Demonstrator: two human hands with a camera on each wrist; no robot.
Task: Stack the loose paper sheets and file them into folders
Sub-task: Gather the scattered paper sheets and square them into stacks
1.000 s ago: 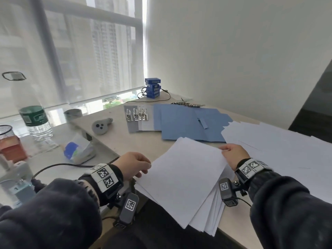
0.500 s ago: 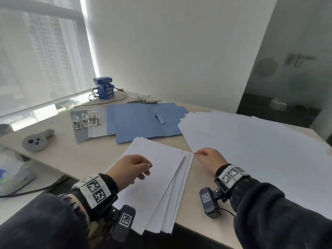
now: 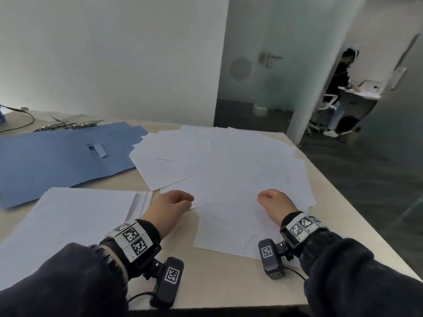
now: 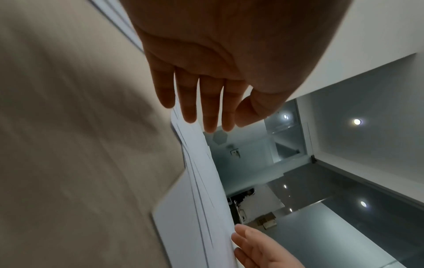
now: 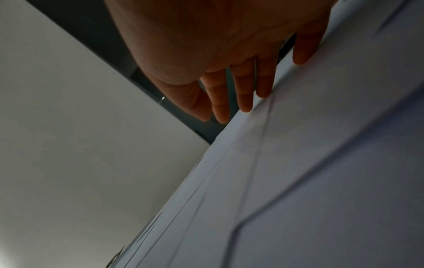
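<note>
A squared stack of white sheets (image 3: 68, 220) lies at the front left of the table. Loose white sheets (image 3: 229, 168) are fanned over the right half. Blue folders (image 3: 57, 156) lie flat behind the stack. My left hand (image 3: 187, 202) hovers at the left corner of the nearest loose sheet; in the left wrist view its fingers (image 4: 210, 108) are straight over the sheet edges (image 4: 201, 181). My right hand (image 3: 265, 197) rests on the same sheet further right, with straight fingertips (image 5: 263, 87) touching the paper (image 5: 321, 163). Neither hand holds anything.
The beige table (image 3: 229, 282) ends close to my wrists and at the right. Metal clips (image 3: 68, 125) and a black cable (image 3: 20, 124) lie at the back left. Beyond a white pillar (image 3: 320, 65), a person (image 3: 341, 88) stands at a desk.
Both hands have let go of the stack and moved right onto the loose sheets. My view has swung right, so the window side is out of frame.
</note>
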